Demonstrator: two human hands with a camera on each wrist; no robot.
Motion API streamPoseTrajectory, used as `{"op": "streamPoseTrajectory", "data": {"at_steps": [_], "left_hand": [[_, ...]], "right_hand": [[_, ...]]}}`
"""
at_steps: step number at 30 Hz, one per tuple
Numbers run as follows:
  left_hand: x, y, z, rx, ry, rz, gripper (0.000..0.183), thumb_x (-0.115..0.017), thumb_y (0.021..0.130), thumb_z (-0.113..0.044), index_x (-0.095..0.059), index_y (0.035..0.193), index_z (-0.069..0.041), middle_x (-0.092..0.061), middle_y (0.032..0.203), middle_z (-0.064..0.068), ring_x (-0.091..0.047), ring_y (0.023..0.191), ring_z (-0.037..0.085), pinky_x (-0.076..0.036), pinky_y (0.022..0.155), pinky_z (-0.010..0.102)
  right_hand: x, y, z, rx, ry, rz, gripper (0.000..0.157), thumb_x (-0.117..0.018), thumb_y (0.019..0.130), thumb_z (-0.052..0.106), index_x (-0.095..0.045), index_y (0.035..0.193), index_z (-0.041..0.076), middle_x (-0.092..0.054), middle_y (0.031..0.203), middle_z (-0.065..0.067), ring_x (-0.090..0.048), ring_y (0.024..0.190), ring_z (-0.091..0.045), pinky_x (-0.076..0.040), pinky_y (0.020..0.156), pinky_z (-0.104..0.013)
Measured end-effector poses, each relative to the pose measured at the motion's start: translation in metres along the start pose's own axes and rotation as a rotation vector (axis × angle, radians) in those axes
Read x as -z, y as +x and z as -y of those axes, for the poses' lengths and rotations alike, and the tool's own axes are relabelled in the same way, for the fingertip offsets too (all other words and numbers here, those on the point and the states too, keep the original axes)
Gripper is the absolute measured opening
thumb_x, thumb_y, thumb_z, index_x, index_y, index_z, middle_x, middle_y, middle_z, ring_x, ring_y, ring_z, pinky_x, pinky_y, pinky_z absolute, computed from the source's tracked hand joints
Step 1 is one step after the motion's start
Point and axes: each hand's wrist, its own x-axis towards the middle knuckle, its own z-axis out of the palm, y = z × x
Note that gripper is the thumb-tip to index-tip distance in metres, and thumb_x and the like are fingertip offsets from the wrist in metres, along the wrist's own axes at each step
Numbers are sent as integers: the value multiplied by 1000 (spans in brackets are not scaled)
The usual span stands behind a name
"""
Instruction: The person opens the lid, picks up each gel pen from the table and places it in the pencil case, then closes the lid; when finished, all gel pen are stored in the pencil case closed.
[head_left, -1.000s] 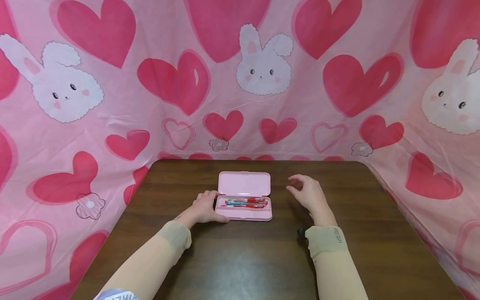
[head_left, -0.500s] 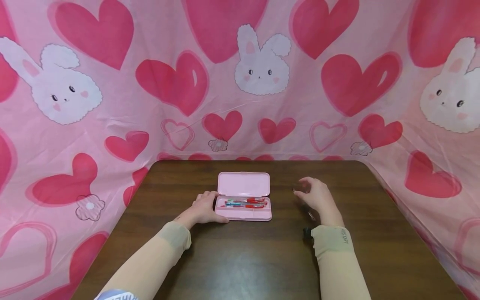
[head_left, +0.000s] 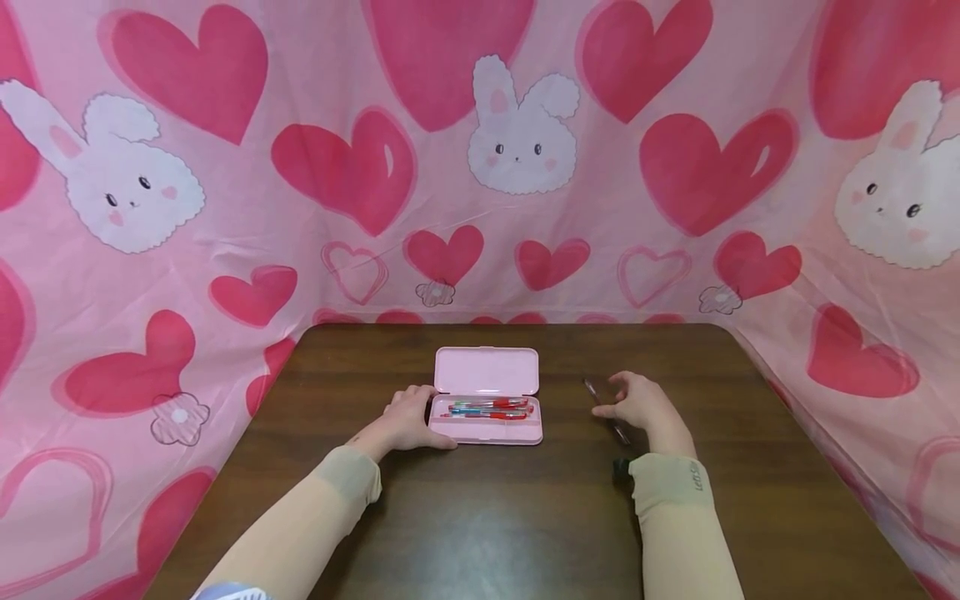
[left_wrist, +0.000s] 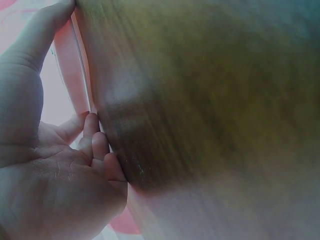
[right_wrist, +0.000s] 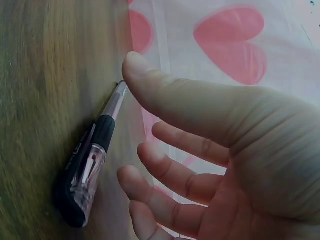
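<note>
An open pink pencil case (head_left: 487,371) lies on the table, lid folded back, with several pens (head_left: 491,414) in its rear compartment. My left hand (head_left: 405,422) holds the case's left end, thumb at the front edge and fingers toward the hinge. In the left wrist view, fingers (left_wrist: 100,145) touch the case's side near the wood. Right of the case, a clear-barrelled pen with black grip and clip (right_wrist: 92,170) lies slanted on the table. My right hand (head_left: 651,412) hovers beside this pen, fingers loosely bent and apart. The thumb tip is close to one pen end; contact cannot be judged.
The brown wooden table (head_left: 487,517) has rounded far corners. A pink cloth (head_left: 585,192) with hearts and rabbits hangs around its back and sides. A dark band-like item (head_left: 621,471) shows at the right wrist.
My right hand has moved right and slightly toward me, uncovering more of the pen on the table. The left hand and pencil case have stayed in place.
</note>
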Motion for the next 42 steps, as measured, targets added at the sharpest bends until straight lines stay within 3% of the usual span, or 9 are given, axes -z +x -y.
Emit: {"op": "streamPoseTrajectory", "data": {"at_steps": [11, 26, 34, 42], "left_hand": [[-1, 1, 4, -3, 12, -9, 109, -97, 70, -62, -50, 156, -13, -58, 149, 12, -47, 137, 34, -42, 121, 64], [-1, 0, 5, -6, -4, -8, 107, -97, 70, -61, -51, 156, -15, -59, 148, 11, -47, 135, 33, -43, 120, 65], [-2, 2, 3, -17, 5, -13, 107, -97, 70, -62, -52, 155, -15, -60, 146, 11, -48, 134, 32, -45, 119, 63], [-2, 2, 3, -11, 3, -8, 107, -97, 71, -61, -50, 156, -15, -58, 148, 11, -47, 136, 33, -44, 120, 64]], "right_hand": [[-2, 1, -5, -19, 12, 57, 60, -94, 87, 34, -68, 131, 2, -75, 111, -17, -69, 93, -28, -57, 88, -52], [-5, 3, -7, -39, 25, 55, 24, -87, 93, 18, -79, 113, 6, -78, 101, -11, -70, 88, -25, -59, 80, -44], [-5, 4, -4, 11, 20, 4, 20, -84, 95, 19, -80, 112, 9, -77, 98, -7, -68, 88, -23, -54, 77, -38], [-2, 4, 6, 80, 8, -42, 20, -82, 98, 20, -81, 115, 11, -79, 106, -10, -71, 96, -27, -57, 87, -49]]}}
